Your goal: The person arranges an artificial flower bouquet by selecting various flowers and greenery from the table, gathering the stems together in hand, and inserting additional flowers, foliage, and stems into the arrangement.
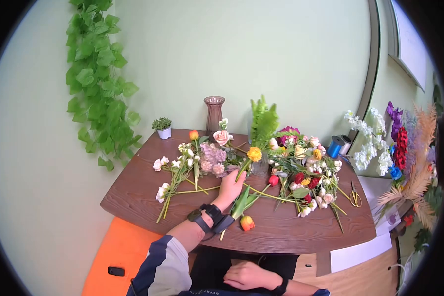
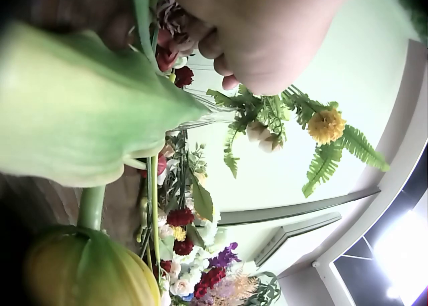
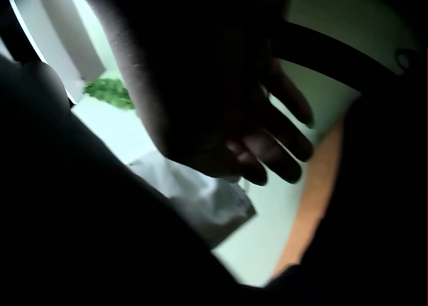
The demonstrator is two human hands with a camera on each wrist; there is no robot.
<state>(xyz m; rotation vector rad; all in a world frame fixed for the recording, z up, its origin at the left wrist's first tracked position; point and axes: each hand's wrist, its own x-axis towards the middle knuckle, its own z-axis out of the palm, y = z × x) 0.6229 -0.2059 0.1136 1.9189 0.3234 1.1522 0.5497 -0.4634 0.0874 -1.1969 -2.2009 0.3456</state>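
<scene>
Over the table's middle, the left hand [image 1: 229, 190] has its fingers curled round the green stem of a yellow flower [image 1: 254, 154], whose head stands beside the fern [image 1: 264, 121] and the clear glass vase [image 1: 260, 166]. In the left wrist view the curled fingers [image 2: 224, 62] show at the top, and the yellow bloom [image 2: 326, 125] lies among fern fronds. An orange tulip [image 1: 247, 223] rests near the front edge, its leaves close to the left wrist. The right hand [image 1: 251, 275] rests on the lap, fingers loosely bent and holding nothing; the right wrist view shows it dark [image 3: 261, 142].
Mixed flowers [image 1: 311, 182] lie on the table's right, with scissors [image 1: 355, 197] and ribbon spools [image 1: 335, 146] beside them. White flowers [image 1: 163, 191] and lilac blooms [image 1: 213, 155] lie left. A purple vase [image 1: 214, 113] and small potted plant [image 1: 163, 128] stand at the back.
</scene>
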